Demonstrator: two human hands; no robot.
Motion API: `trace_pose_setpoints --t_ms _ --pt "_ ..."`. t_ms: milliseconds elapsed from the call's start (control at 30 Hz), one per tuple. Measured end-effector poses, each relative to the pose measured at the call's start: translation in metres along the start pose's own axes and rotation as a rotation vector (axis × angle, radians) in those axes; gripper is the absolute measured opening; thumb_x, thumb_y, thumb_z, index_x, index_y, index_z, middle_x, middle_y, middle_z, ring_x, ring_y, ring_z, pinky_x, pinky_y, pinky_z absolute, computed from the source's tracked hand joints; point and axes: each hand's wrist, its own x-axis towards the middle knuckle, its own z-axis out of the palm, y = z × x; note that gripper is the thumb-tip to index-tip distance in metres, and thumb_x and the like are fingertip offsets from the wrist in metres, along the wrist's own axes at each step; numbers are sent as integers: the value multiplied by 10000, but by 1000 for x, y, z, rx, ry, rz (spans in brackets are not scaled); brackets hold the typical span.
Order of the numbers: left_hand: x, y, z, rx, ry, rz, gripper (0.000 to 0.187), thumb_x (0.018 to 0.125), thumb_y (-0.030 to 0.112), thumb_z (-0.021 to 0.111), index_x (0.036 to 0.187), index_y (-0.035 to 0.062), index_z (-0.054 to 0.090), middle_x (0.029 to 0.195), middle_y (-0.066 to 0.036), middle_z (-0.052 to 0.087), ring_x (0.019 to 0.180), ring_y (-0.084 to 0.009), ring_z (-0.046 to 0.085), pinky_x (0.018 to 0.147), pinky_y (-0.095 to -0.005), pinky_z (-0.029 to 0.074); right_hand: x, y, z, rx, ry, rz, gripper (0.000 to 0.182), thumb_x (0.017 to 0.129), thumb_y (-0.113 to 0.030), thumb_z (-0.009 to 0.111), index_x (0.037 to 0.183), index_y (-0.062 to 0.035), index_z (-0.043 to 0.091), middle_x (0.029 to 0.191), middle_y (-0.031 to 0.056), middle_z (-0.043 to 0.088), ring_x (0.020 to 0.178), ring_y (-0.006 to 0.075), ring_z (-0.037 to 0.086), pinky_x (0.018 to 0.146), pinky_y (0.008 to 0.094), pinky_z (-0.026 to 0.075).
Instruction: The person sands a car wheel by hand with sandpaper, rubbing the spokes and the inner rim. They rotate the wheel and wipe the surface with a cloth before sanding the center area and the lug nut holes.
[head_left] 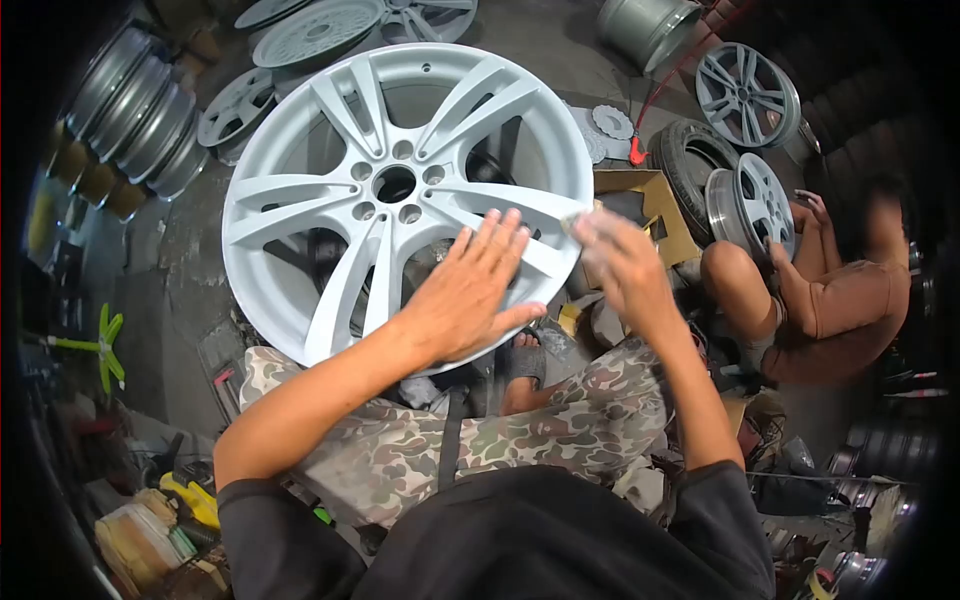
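A large pale grey-white wheel rim (340,185) with split spokes and a round centre hole lies tilted in front of me, close above my knees. My left hand (465,290) rests flat on its lower right spokes, fingers stretched out and thumb apart. At the rim's right edge, by the end of a spoke, my right hand (622,258) is smeared by motion. Its fingers are pressed together around a small pale piece at their tips, too blurred to name.
On the right a person (830,310) sits low, hands at another wheel rim (765,195). Beside it are a black tyre (692,160) and an open cardboard box (650,190). Stacked rims (135,110) stand at left; a green star-shaped tool (105,345) is below. A red air hose (665,85) hangs behind.
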Motion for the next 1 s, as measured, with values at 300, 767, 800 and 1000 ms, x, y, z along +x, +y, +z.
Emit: trace_pose_setpoints --t_ms 300,767,800,1000 --pt "-12 -14 -15 54 -91 -154 889 1099 628 431 1675 -34 285 1764 -248 229 1638 -411 215 1331 -543 176 11 -11 -5 -84 -40 74 406 935 -74 751 1334 -12 712 1373 165 674 1332 365 624 1178 526 457" --pt "-36 -31 -49 -15 -205 -396 922 1099 655 409 1642 -85 317 1720 -310 285 1627 -430 233 1331 -535 192 46 -20 5 30 -138 71 345 977 -75 701 1311 6 730 1393 178 680 1317 376 634 1163 517 467" --pt "-40 -42 -54 -5 -219 -416 916 1100 647 414 1644 -84 313 1718 -309 291 1626 -427 236 1331 -535 190 38 -22 -6 -15 -139 55 345 987 -87 691 1316 9 727 1382 179 682 1312 385 634 1171 521 459" --pt "-44 -51 -47 78 -156 -318 829 1112 601 432 1556 -98 465 1649 -321 411 1580 -452 330 1299 -550 250 104 -32 67 112 -78 -97 278 998 -120 664 1233 13 729 1216 197 697 1141 422 662 1088 516 507"
